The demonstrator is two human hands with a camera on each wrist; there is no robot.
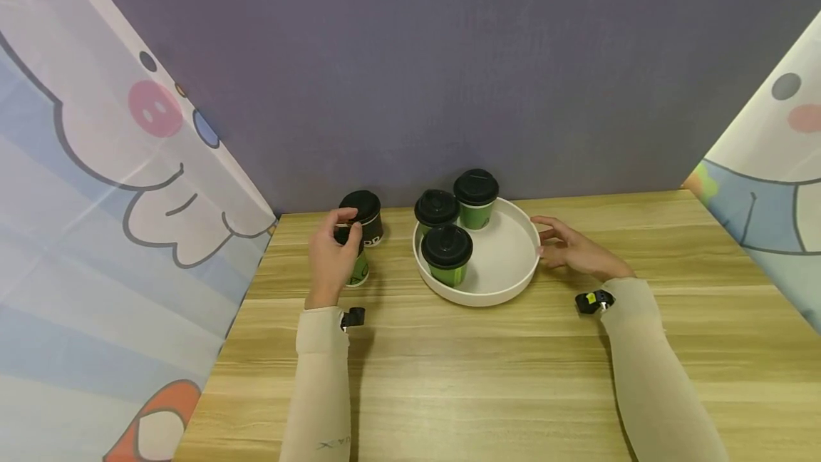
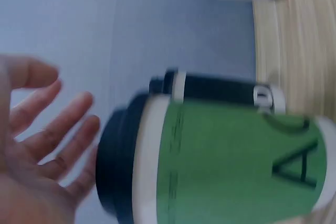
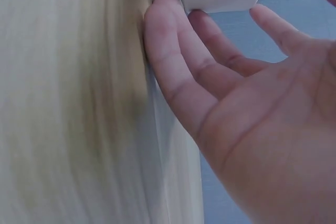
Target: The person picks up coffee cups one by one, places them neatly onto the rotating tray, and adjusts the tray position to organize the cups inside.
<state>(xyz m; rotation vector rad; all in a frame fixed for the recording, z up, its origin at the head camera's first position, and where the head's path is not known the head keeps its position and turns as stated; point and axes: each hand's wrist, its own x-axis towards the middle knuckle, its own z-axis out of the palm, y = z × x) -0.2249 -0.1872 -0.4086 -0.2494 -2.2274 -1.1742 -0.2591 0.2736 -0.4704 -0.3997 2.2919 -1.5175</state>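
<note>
Nearest the head camera, close-fitting cream fabric sleeves (image 1: 317, 383) are crossing a streaked, pale wood-grain tabletop (image 1: 474, 383). A round, shallow, smooth white tray (image 1: 481, 299) is lying flat on it; three green paper cups with black lids (image 1: 449, 274) are crowding its left half. My judgement: a hard shove at the rim could be knocking them together, the load sitting one-sided.

Right hand (image 1: 571, 248): fingers bending, slightly parted, tips touching the tray's outer wall, pinching nothing.

Left hand (image 1: 330, 259): thumb and fingers spreading loosely about a lid; cannot tell whether skin is touching it. Below, a lone green paper cup (image 1: 358, 273) is standing upright on the wood, left of the tray. Just behind, a black-wrapped paper cup (image 1: 373, 232) is standing too; knuckles could be clipping it. Both are tapering to narrow bases, so a sideways bump could be tipping either. Lifting by the plastic-looking lid alone risks popping it off.
</note>
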